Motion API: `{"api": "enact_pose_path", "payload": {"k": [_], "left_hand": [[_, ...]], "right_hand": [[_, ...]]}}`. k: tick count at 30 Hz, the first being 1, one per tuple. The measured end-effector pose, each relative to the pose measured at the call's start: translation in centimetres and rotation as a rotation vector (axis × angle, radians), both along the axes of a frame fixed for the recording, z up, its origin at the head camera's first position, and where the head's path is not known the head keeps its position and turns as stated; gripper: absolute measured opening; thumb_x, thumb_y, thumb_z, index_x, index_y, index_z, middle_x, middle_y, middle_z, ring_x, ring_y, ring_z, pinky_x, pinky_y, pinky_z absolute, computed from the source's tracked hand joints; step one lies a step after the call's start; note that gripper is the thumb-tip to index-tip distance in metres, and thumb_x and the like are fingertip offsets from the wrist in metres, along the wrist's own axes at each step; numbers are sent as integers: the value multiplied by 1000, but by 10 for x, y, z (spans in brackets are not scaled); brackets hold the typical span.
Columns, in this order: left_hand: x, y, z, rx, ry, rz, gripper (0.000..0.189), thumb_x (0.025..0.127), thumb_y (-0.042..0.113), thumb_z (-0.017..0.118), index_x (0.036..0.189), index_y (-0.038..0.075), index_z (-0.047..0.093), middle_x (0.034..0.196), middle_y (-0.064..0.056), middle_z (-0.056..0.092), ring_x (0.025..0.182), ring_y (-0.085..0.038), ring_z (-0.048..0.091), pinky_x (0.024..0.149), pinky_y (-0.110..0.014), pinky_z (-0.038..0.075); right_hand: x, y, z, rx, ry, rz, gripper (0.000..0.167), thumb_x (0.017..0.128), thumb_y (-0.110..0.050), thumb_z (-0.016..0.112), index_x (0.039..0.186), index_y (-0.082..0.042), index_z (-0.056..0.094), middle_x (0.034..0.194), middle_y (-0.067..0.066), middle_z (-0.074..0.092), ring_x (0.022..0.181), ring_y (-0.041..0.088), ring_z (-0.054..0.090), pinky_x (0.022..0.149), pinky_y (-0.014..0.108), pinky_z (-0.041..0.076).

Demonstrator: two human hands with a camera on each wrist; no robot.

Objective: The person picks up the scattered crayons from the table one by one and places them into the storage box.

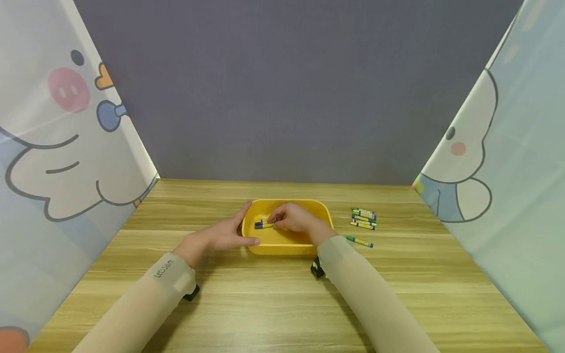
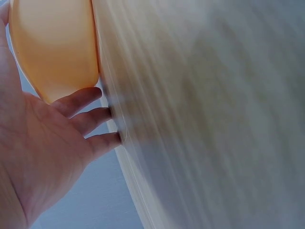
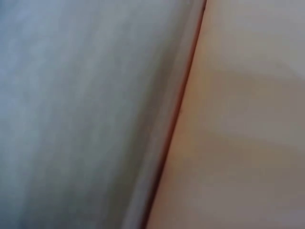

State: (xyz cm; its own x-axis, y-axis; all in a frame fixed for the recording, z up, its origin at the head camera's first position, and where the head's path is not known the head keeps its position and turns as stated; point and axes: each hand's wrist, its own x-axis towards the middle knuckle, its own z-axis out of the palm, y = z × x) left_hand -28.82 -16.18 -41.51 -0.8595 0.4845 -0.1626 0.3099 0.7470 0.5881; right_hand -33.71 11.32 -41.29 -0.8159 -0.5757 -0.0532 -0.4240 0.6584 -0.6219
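Observation:
A yellow plastic basin (image 1: 282, 249) sits mid-table in the head view. Inside it, toward the left end, lie crayons (image 1: 264, 226) with yellow wrappers and dark blue ends, side by side. My right hand (image 1: 293, 217) reaches in over the right rim and pinches the right end of a crayon with its fingertips. Around the basin's left end, my left hand (image 1: 227, 234) spreads straight fingers, with the thumb along the front rim. In the left wrist view its fingers (image 2: 78, 101) rest against the basin wall (image 2: 57, 52). The right wrist view shows only a blurred basin wall (image 3: 228, 114) and table.
Several yellow-wrapped crayons (image 1: 364, 216) lie in a row on the wooden table (image 1: 247, 304), right of the basin. A single green-tipped crayon (image 1: 359, 241) lies apart, nearer the front. A grey panel (image 1: 282, 98) stands behind, with cartoon-printed curtains at both sides.

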Motion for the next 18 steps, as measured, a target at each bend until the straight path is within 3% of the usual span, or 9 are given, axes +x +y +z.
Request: {"api": "enact_pose_path", "payload": {"k": [9, 14, 18], "left_hand": [[3, 2, 3, -1, 8, 0, 129, 93, 76, 72, 178, 26, -10, 173, -32, 37, 150, -50, 52, 124, -67, 40], [4, 2, 3, 0, -1, 9, 128, 93, 75, 73, 178, 29, -10, 174, -30, 36, 151, -49, 51, 125, -66, 39], [2, 1, 2, 15, -16, 14, 128, 93, 74, 74, 177, 30, -12, 175, -29, 34, 151, -47, 52, 126, -65, 38]], "right_hand": [[4, 2, 8, -89, -5, -8, 22, 103, -13, 76, 124, -12, 83, 104, 1, 77, 86, 13, 58, 78, 27, 49], [10, 13, 31, -116, 37, 2, 29, 105, -18, 75, 132, -8, 79, 107, 5, 77, 83, 15, 61, 73, 28, 52], [16, 35, 48, -122, 56, -13, 30, 106, -21, 75, 133, -11, 79, 111, 5, 77, 77, 16, 61, 71, 30, 54]]}}
